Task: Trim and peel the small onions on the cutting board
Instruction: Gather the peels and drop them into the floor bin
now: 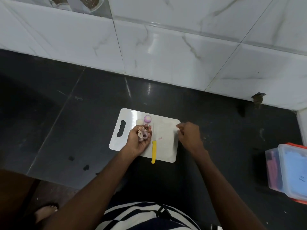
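Note:
A white cutting board [166, 146] lies on the dark counter. Two peeled small onions rest near its far left edge: a purple one [147, 118] and a paler one [139, 121]. My left hand [140, 141] is palm up over the board, cupped around a clump of onion peels and trimmings [142, 133]. A knife with a yellow handle [154, 151] lies on the board just right of that hand, blade pointing away. My right hand [188, 134] hovers at the board's right edge with fingertips pinched together; whether a scrap is between them is unclear.
A clear plastic box with an orange lid [289, 171] stands at the right. A white marble-tiled wall [166, 47] rises behind the counter. A small peel scrap [160, 138] lies mid-board. A bare foot [45, 211] shows at the lower left.

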